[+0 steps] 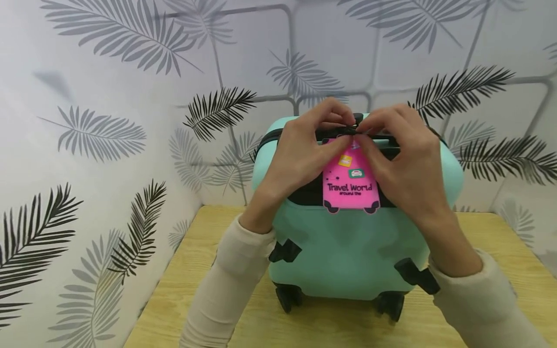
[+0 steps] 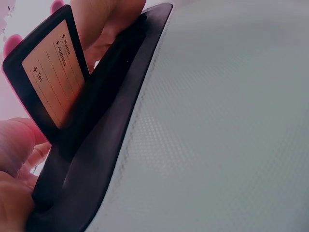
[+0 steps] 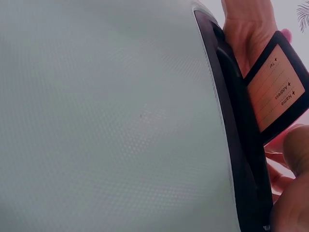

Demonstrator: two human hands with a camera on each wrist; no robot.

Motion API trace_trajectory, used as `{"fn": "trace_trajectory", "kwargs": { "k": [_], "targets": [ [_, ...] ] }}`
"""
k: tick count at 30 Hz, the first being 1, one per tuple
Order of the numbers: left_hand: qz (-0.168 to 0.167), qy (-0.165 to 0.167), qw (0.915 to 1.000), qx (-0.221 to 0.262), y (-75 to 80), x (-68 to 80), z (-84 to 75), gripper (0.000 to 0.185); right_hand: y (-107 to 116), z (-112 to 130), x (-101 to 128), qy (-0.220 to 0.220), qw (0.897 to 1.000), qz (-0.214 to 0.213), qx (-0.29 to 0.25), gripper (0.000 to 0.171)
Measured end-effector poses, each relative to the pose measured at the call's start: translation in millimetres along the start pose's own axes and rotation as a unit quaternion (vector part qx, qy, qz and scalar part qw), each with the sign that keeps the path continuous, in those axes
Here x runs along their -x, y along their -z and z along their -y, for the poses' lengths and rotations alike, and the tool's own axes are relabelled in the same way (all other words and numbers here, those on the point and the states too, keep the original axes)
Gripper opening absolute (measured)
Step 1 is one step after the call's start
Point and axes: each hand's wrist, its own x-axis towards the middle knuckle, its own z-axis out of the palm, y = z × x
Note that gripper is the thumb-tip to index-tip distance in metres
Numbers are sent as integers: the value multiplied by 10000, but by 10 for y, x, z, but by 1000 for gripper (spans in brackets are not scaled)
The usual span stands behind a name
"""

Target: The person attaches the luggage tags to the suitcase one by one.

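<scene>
A pink luggage tag [image 1: 350, 186] with "Travel World" lettering hangs at the black handle [image 1: 383, 137] of a mint-green suitcase [image 1: 348, 256]. Its back, a card with name, address and tel lines, shows in the left wrist view as the tag's label side [image 2: 55, 72] and in the right wrist view as the same label [image 3: 277, 89]. My left hand [image 1: 304, 147] pinches the black strap [image 1: 348, 130] at the tag's top from the left. From the right, my right hand [image 1: 402, 154] pinches the same strap. The fingertips nearly meet there, and they partly hide the strap's fastening.
The suitcase stands on its black wheels [image 1: 389, 305] on a wood-patterned table [image 1: 183, 285]. Behind it rises a pale wall [image 1: 130, 159] with grey and black feather prints. A black device strap [image 1: 415, 275] is by the right sleeve.
</scene>
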Motion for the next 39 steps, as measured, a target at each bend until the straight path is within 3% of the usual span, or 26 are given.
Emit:
{"fn": "trace_trajectory", "kwargs": {
  "k": [11, 26, 33, 39],
  "targets": [
    [-140, -197, 9997, -1, -8, -9, 7, 17, -34, 29, 12, -152, 9992, -321, -154, 12],
    [-222, 213, 9990, 338, -22, 1, -27, 17, -19, 28, 28, -351, 9989, -321, -45, 14],
    [-248, 281, 9988, 324, -26, 8, -30, 16, -34, 74, 15, -1052, 9930, -503, -210, 13],
    [-284, 162, 9990, 300, -46, 6, -32, 16, -26, 73, 19, -1094, 9928, -472, -150, 14]
  ]
}}
